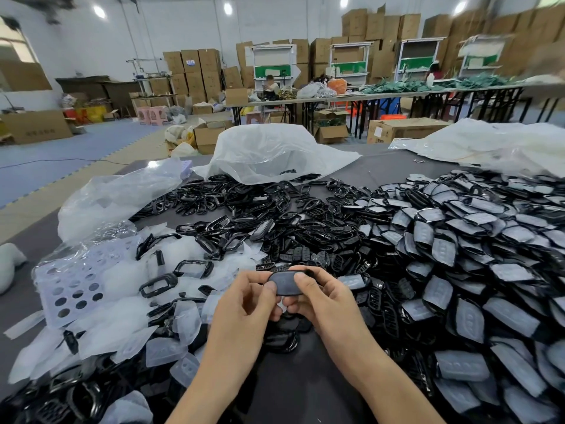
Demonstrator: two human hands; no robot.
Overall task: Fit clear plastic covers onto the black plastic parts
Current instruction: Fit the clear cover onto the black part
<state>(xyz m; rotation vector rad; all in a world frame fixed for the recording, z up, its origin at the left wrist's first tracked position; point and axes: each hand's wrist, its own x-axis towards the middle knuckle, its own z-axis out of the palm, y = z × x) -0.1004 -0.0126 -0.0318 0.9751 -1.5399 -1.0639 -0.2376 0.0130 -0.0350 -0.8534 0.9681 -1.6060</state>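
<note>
Just left of the big pile of covered parts [464, 240], the left hand [244, 304] and right hand [325, 298] both pinch one black part [302, 273] with its clear cover [284, 285], and a crooked push could pop the cover off.

We note grey work table [382, 169] in foreground. Crumpled white plastic bag [269, 151] lies at far middle of it, clear bag [122, 197] at left, near lavender perforated basket [73, 286]. More plastic sheeting [489, 142] at far right. Beyond we see blue floor mat [61, 151], open cardboard box [208, 136] on floor, long folding tables [382, 97] carrying green pieces [477, 81], orange bag [337, 85], seated person [270, 84], pink stools [146, 114], stacked cartons [195, 71] along back wall.
</note>
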